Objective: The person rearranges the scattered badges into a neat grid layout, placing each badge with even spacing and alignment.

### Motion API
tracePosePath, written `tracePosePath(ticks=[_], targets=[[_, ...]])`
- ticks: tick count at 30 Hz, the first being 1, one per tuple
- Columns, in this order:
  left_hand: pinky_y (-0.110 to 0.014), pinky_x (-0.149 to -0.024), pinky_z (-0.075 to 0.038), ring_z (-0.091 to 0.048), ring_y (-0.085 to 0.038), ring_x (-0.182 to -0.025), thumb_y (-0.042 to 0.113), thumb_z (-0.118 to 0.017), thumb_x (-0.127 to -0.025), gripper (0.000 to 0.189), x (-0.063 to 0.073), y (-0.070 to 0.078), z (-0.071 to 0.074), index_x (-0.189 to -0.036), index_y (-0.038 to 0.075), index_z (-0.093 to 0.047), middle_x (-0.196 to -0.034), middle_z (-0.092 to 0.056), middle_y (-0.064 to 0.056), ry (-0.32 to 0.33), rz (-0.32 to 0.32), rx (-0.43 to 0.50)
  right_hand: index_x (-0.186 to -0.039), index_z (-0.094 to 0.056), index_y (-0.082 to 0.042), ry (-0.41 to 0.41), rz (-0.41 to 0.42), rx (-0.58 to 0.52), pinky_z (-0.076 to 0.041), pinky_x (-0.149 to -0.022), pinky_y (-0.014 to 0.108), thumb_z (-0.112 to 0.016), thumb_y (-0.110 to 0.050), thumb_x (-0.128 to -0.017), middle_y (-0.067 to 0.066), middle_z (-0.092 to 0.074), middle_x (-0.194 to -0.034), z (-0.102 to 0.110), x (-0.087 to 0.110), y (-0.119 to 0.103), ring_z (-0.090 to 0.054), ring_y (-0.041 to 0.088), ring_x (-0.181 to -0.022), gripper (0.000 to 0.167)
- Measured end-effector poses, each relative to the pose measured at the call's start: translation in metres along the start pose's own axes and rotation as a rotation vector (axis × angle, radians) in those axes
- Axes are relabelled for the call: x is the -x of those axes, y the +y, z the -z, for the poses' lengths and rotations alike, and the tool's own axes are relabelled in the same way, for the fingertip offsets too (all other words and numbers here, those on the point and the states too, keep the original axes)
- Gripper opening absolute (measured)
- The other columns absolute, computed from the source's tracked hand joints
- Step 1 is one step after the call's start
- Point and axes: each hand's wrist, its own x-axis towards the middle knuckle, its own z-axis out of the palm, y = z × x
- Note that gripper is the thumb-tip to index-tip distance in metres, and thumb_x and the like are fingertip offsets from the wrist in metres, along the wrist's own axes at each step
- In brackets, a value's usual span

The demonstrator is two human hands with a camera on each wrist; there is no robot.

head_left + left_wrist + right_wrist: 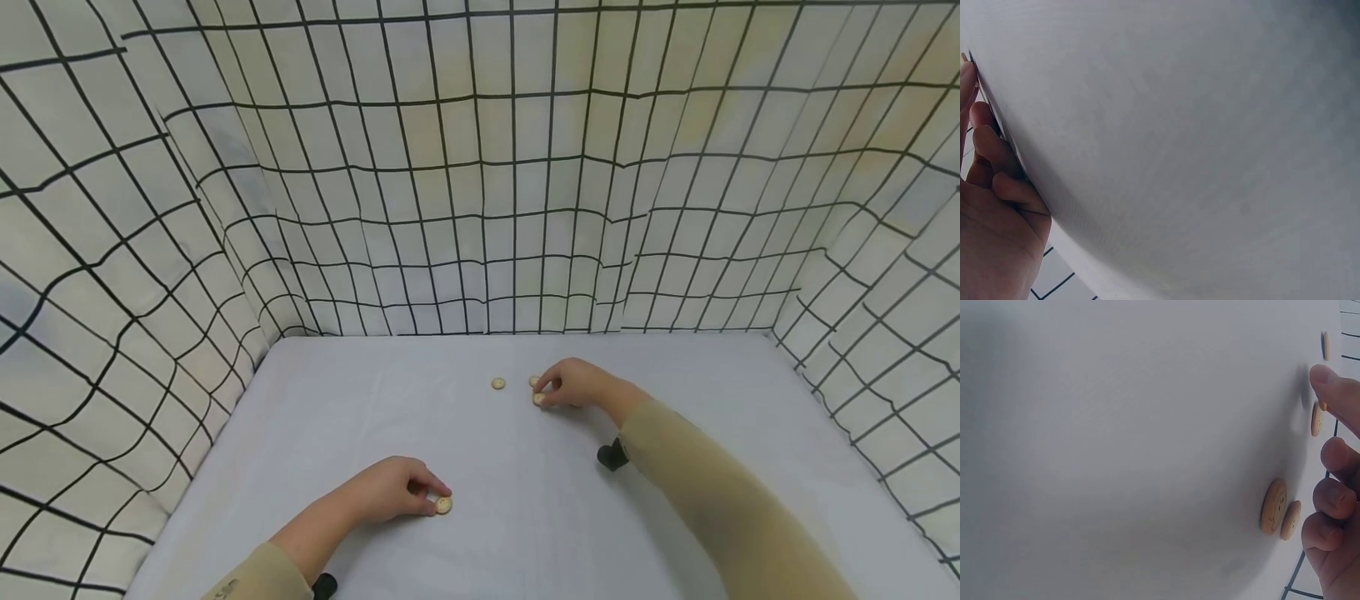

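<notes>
My left hand (390, 490) pinches a small round wooden disc (443, 505) with dark marks between thumb and index finger, low over the front middle of the white table. In the left wrist view only a sliver of that disc shows past the thumb. Farther back and to the right, my right hand (576, 383) holds another wooden disc (538, 399) at its thumb and index fingertips. Just behind those fingertips lies a disc (534, 381). Beneath the curled fingers, two more marked discs (1274, 506) lie side by side, mostly hidden in the head view.
A single disc (498, 383) lies on the table left of my right hand. The white tabletop (337, 400) runs back to a pale wall with a black grid (480, 208), and similar gridded walls stand at the left and right sides.
</notes>
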Motion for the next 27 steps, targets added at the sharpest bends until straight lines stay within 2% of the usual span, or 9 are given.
tracePosePath(ticks=[16, 27], targets=[[-0.029, -0.066, -0.042, -0.052, -0.010, -0.075, 0.027, -0.080, -0.084, 0.017, 0.000, 0.001, 0.000, -0.100, 0.031, -0.078, -0.080, -0.059, 0.009, 0.000, -0.004, -0.009, -0.106, -0.077, -0.031, 0.011, 0.034, 0.080, -0.043, -0.071, 0.032, -0.080, -0.029, -0.085, -0.002, -0.060, -0.088, -0.007, -0.009, 0.003, -0.053, 0.016, -0.083, 0.021], [-0.029, -0.066, -0.042, -0.053, -0.010, -0.075, 0.028, -0.080, -0.083, 0.017, -0.001, -0.003, -0.001, -0.100, 0.032, -0.078, -0.079, -0.059, 0.009, 0.000, -0.007, -0.012, -0.103, -0.077, -0.032, 0.011, 0.040, 0.072, -0.043, -0.073, 0.033, -0.081, -0.028, -0.084, -0.002, -0.060, -0.088, -0.009, -0.010, 0.004, -0.052, 0.016, -0.084, 0.020]])
